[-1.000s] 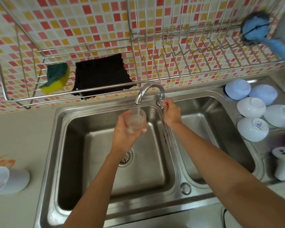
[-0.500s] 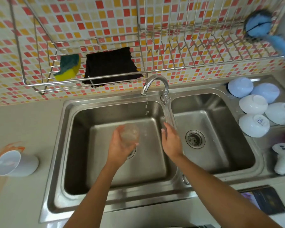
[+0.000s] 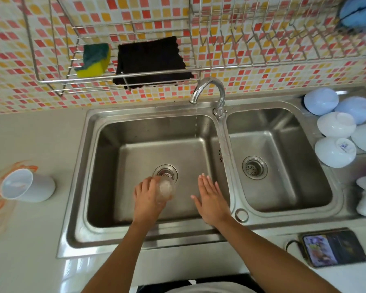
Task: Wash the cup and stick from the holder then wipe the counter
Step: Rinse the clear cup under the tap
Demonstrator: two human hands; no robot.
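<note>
Clear cup [image 3: 165, 189]: gripped by left hand [image 3: 146, 198], lowered from tap [image 3: 207, 89] (now shut off); right hand [image 3: 211, 199] released, fingers spread; rinsing judged done.

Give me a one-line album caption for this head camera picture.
Left hand holds a clear cup over the sink drain, right hand open beside it.

Both forearms [image 3: 118, 256] are bare, no sleeves or jewellery visible.
</note>
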